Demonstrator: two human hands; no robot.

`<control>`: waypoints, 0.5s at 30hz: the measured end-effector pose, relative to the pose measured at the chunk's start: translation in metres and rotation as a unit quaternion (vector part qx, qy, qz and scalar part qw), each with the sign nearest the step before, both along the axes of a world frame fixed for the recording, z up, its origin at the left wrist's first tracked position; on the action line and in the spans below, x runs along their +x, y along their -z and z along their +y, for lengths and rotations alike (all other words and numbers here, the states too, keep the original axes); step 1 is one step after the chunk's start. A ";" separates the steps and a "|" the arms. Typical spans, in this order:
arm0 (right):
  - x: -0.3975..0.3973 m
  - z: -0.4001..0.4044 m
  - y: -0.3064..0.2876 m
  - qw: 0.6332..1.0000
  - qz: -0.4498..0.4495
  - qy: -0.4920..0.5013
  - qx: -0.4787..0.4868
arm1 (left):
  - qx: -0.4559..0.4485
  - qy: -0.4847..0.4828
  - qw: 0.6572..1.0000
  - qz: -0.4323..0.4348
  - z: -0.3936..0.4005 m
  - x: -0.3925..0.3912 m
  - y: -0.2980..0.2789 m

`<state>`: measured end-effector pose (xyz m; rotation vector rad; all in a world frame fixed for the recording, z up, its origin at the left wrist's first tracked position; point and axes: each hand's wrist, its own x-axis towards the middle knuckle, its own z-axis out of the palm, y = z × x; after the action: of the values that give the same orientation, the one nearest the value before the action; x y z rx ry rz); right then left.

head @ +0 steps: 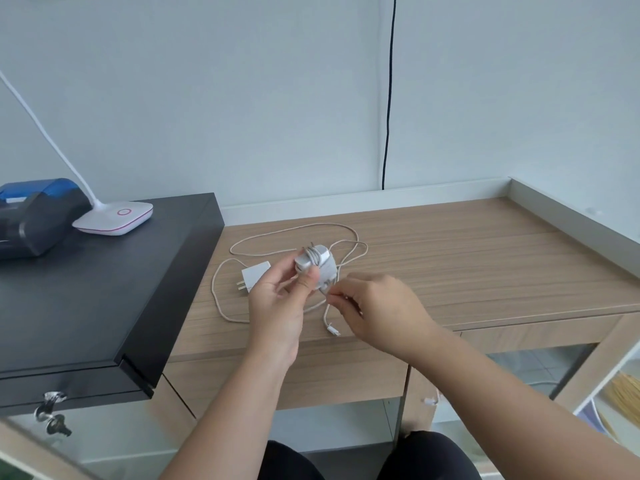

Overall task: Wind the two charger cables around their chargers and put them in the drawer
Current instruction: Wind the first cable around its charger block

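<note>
Head view: looks down on a light wood-grain table [467,258] with both hands raised over its near middle.
Edges: a pale raised lip [561,206] borders the table at 12 and 2 o'clock; a black flat-topped cabinet [114,289] walls off the 9 o'clock side; the table's front edge runs beneath the forearms.
Open room: bare wood stretches from the hands toward 3 o'clock, up to the lip.
Left hand [277,299]: grip curled round the white square charger block [317,263], thumb pressed on its front, cable turns already crossing it.
Right hand [377,306]: fingertips pinching the white charger cable [327,315] just beside the block at 4 o'clock; the cable's plug end hangs below, near the table's front.
Second charger [252,277]: white, pronged, flat on the table at 9 o'clock of the held block, partly behind the left hand.
Beige braided cable [294,235]: sprawls loose in wide loops from 9 to 1 o'clock around the hands.
Cabinet top: a white lamp base with pink ring [114,218], a blue-and-black device [34,216].
Drawer: cannot tell which front it is.
</note>
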<state>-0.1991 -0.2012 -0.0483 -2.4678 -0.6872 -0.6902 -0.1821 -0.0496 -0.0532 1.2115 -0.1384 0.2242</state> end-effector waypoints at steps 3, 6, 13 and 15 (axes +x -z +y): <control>0.000 -0.012 -0.022 0.998 -0.015 -0.001 -0.062 | 0.118 0.001 0.992 -0.037 0.006 -0.001 -0.001; -0.001 -0.022 -0.041 0.995 -0.045 -0.016 -0.089 | 0.181 0.023 0.981 -0.060 0.012 -0.001 -0.006; 0.003 -0.031 -0.056 0.991 -0.057 -0.065 -0.107 | 0.291 0.052 0.951 -0.088 0.018 -0.005 -0.015; 0.007 -0.033 -0.059 0.992 -0.045 -0.086 -0.077 | 0.304 0.062 0.946 -0.093 0.018 -0.006 -0.018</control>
<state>-0.1926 -0.2341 0.0104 -2.4887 -1.0094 -0.7085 -0.1884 -0.0318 -0.0350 1.7877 -0.4725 0.1905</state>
